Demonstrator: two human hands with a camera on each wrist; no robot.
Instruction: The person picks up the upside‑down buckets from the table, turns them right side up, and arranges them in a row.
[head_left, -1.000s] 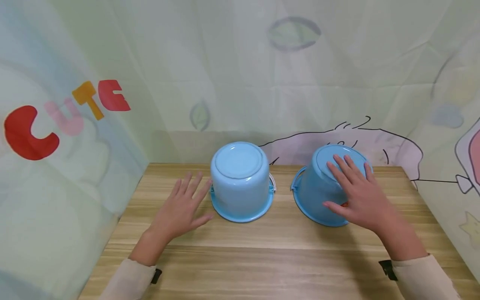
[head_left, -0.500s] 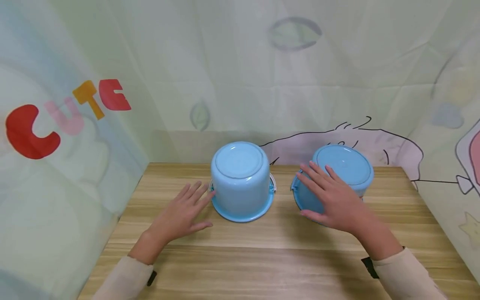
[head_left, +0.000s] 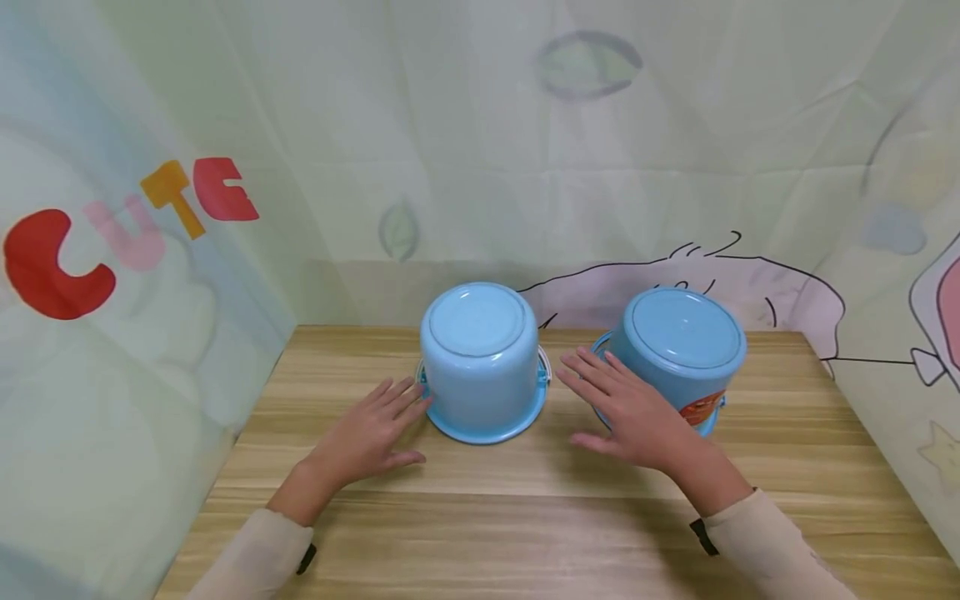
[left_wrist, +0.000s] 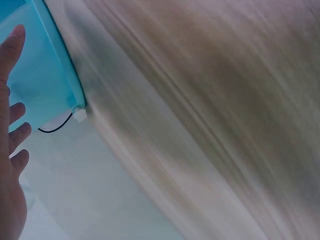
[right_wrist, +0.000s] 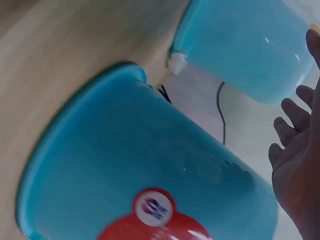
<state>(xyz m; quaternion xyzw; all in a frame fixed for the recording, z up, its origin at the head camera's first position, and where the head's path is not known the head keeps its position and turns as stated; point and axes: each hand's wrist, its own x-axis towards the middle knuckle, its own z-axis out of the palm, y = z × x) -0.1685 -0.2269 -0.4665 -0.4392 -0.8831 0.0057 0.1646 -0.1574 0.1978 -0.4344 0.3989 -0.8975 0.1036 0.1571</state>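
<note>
Two light blue plastic buckets stand upside down on the wooden table. By the left bucket [head_left: 480, 358], my left hand [head_left: 367, 437] is spread, its fingertips right at the bucket's left side. My right hand [head_left: 626, 412] hovers between the two buckets with its fingers straight, overlapping the lower left of the right bucket [head_left: 682, 333] in the head view. A red label [right_wrist: 155, 220] shows on the right bucket in the right wrist view. Nothing is held in either hand.
A wood-grain table [head_left: 480, 533] runs back to a printed cloth backdrop [head_left: 480, 125] with leaf shapes and coloured letters. Wire handles hang at the bucket rims, including a white-gripped handle [head_left: 545, 367] between the buckets.
My right hand has moved left off the top of the right bucket to the gap between the buckets, uncovering its base and label. The left hand shifted slightly toward the left bucket.
</note>
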